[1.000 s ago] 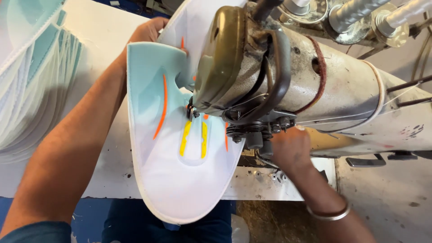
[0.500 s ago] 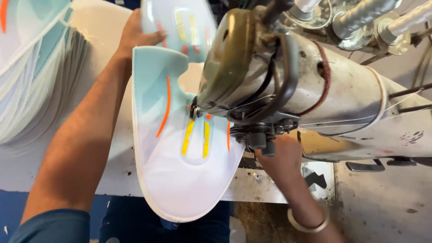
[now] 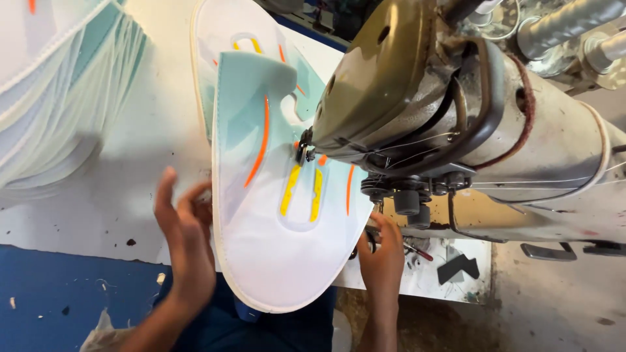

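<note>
— Where is the piece being worked?

— The white shoe-upper panel [image 3: 274,254] lies in the middle of the frame, its rounded end toward the bottom edge. It carries a pale teal patch, orange stripes and two yellow strips. Its upper part sits under the head of the sewing machine [image 3: 469,124], which fills the upper right.

— And the hands?

— The left hand [image 3: 186,241] is at the lower left, fingers spread and open, just beside the panel's left edge. I cannot tell whether the fingertips touch it; it grasps nothing. The right hand [image 3: 381,251] is at the lower centre-right, fingers curled at the panel's right edge below the machine head. What it pinches there is hidden, so I cannot tell its grip.

— What lies around?

— A second, similar panel [image 3: 222,39] lies above the first, toward the top of the frame. A stack of white and teal panels [image 3: 59,98] fills the upper left. All rest on a worn white table [image 3: 124,195], with small dark tools [image 3: 456,264] right of the right hand.
</note>
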